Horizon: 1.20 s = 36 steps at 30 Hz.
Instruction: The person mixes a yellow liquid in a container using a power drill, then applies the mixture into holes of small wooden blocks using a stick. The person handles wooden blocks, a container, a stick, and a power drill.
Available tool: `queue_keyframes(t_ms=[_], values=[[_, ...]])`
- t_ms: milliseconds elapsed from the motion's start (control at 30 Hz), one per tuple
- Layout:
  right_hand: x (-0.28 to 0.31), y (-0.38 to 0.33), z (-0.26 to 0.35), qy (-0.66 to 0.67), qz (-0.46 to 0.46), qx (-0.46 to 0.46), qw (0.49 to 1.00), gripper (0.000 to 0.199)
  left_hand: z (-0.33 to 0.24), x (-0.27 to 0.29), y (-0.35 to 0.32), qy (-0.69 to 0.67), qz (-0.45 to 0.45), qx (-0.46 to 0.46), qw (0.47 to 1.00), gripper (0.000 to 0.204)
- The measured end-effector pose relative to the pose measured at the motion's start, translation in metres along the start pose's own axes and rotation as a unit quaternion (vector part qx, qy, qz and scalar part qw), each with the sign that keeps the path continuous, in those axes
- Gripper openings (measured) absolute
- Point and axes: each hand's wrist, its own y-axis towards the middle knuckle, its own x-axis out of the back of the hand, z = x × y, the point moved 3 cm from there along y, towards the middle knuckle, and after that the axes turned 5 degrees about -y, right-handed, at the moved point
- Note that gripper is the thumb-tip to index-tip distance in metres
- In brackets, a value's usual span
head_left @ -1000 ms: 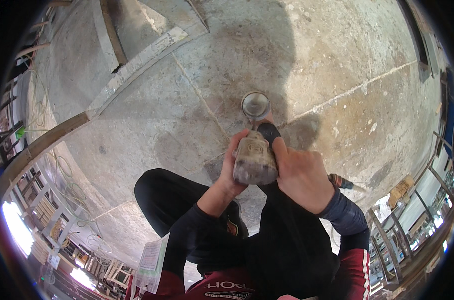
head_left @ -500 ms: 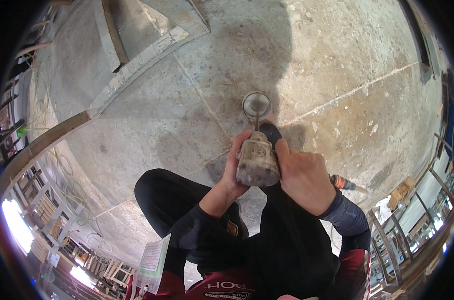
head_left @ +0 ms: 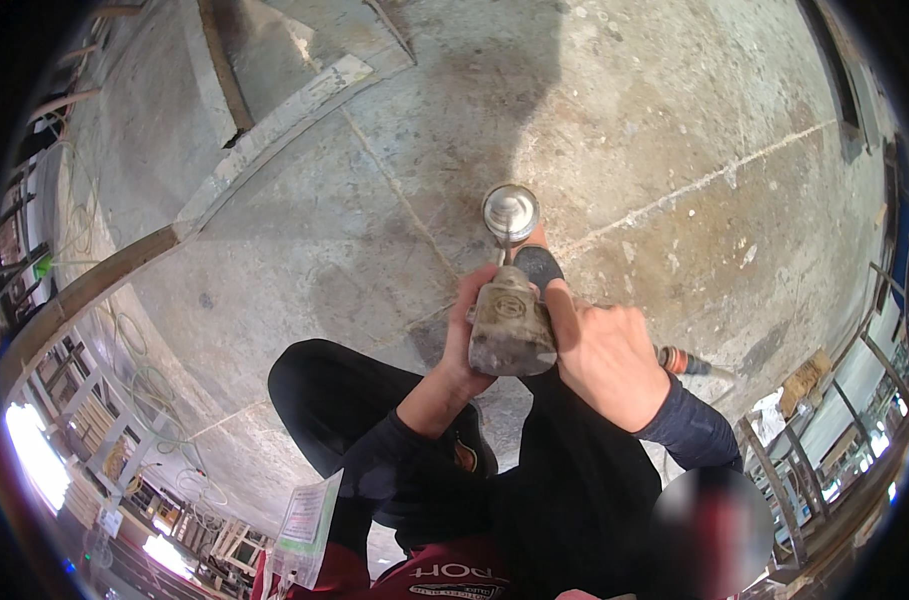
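Between my two hands I hold a grimy grey power drill, its body pointing away from me. My left hand is wrapped round its left side. Against its right side, my right hand is closed with the thumb along the casing; the fingers underneath are hidden. A thin rod runs from the drill's front into a small round can on the floor. Whitish stuff fills the can around the rod's end. My foot in a dark sandal is right beside the can, toes close to it.
On the stained concrete floor, an orange-and-black tool lies right of my right hand. A metal frame lies at the far left. Hoses trail along the left, and racks stand at the right. My bent knee is left of my hands.
The drill and both hands have shifted slightly left and toward me. The can's contents look brighter, and the rod's end in them shows more distinctly. The shadow on the floor has moved left.
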Motion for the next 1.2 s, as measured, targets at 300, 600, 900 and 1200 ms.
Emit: queue_keyframes(t_ms=[300, 600, 900, 1200], values=[[-0.005, 0.004, -0.001, -0.029, -0.018, -0.02, 0.999, 0.021, -0.002, -0.002, 0.007, -0.046, 0.014, 0.028, 0.998, 0.052], [-0.007, -0.002, -0.003, -0.035, -0.022, -0.011, 0.999, 0.015, 0.001, -0.001, 0.006, -0.013, 0.024, 0.041, 0.999, 0.052], [-0.004, 0.003, -0.002, -0.062, -0.033, 0.0, 0.998, 0.013, -0.004, -0.004, 0.009, -0.05, 0.059, 0.042, 0.996, 0.051], [-0.007, -0.004, -0.004, -0.133, -0.033, 0.017, 0.99, 0.021, -0.011, -0.011, 0.025, 0.049, -0.026, 0.028, 0.998, 0.041]])
